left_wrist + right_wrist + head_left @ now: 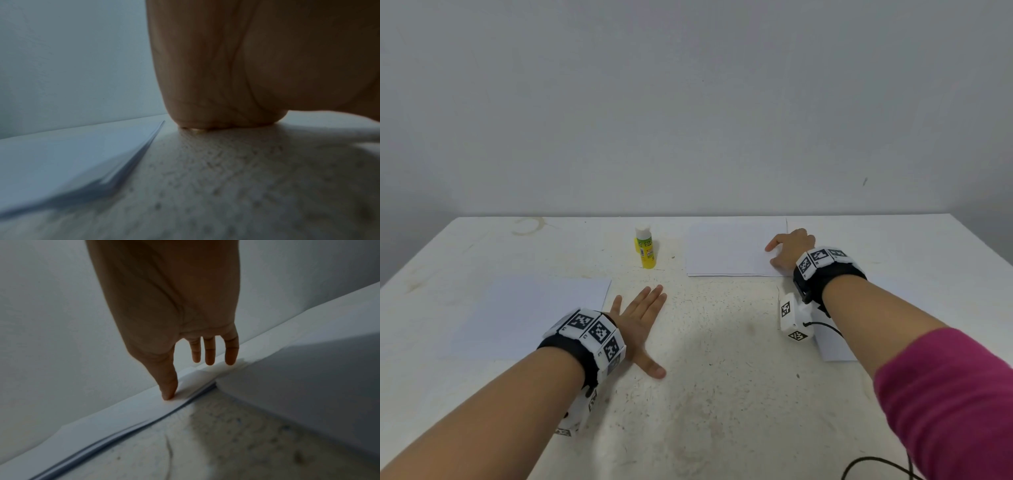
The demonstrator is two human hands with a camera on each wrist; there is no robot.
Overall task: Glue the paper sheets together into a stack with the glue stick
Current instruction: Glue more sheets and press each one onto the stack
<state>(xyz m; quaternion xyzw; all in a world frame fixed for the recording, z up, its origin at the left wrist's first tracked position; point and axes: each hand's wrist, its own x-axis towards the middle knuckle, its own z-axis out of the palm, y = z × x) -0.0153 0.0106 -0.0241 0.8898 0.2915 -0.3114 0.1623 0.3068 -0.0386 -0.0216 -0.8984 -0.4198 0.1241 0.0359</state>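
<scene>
Wall: plain grey-white painted wall (688, 102) behind the far edge of the tabletop.
Tabletop: off-white speckled tabletop (722, 394) w/ a faint brown ring stain (529, 226) at far left.
Left paper: white rectangular paper sheets (524, 315) flat on near-left of tabletop; left wrist view shows several layered edges (141, 151), so more than one sheet.
Far paper: second lot of white paper sheets (729, 250) at far centre-right, a thin pile by its edges in right wrist view (127, 415).
Right paper: another white sheet (835, 346) near right, partly under the right forearm.
Left hand: left hand (640, 325) flat on bare tabletop just right of left paper, fingers straight, thumb spread; holds nothing.
Right hand: right hand (789, 248) at right end of far paper; thumb tip (169, 394) presses on the paper, other fingers loosely curled, gripping nothing.
Glue stick: yellow glue stick w/ white cap (645, 248) upright on tabletop, between the two hands, just left of far paper, untouched.
Wrist gear: black bands w/ black-and-white marker tiles on both wrists (592, 332).
</scene>
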